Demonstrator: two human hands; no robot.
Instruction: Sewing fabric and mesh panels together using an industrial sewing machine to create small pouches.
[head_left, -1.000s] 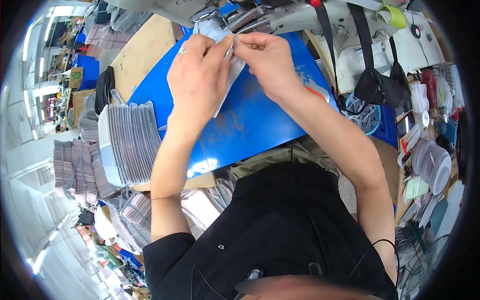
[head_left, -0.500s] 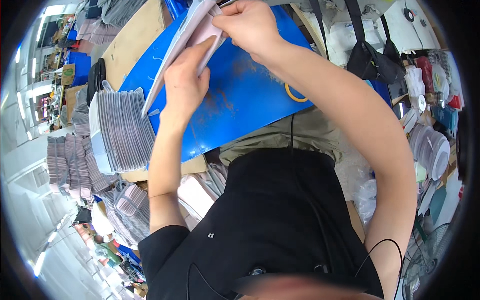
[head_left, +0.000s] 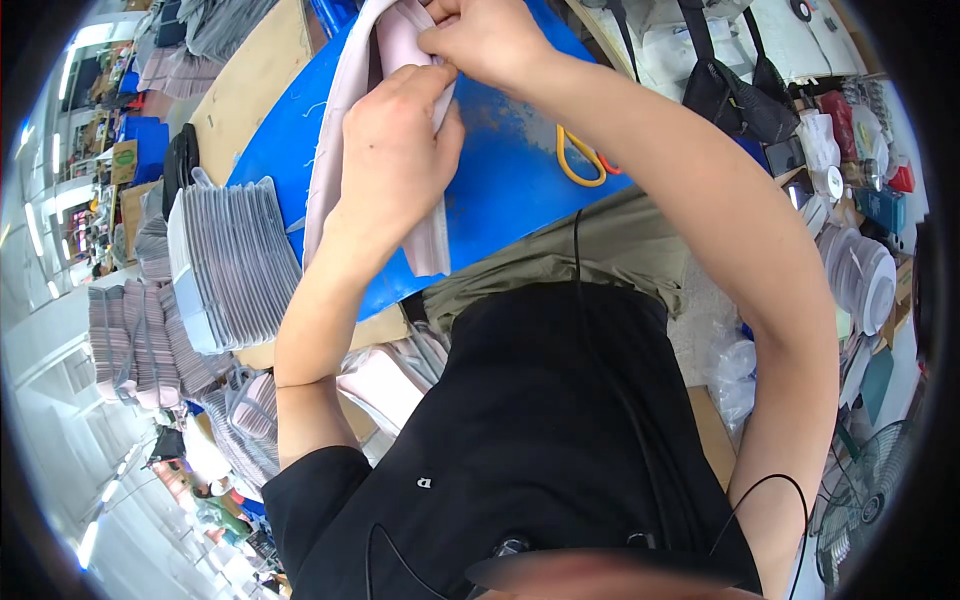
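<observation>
Fingers [head_left: 432, 40] of right hand [head_left: 490, 45] are pinching edge of pink fabric piece [head_left: 398, 42] — seemingly keeping it taut. Left hand [head_left: 398, 135] is bending its fingers over same edge, just beside; cannot tell whether they are pinching. Fabric is stretching over blue table [head_left: 510, 190], lower end showing below left hand. Yellow-looped scissors [head_left: 563, 160] are resting near right forearm [head_left: 640, 120] — probably for easy reach. Grey stack [head_left: 235, 265] is standing at left, likely out of hands' way.

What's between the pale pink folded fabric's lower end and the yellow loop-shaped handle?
In the head view, only blue tabletop shows between the fabric and the handle.
</observation>
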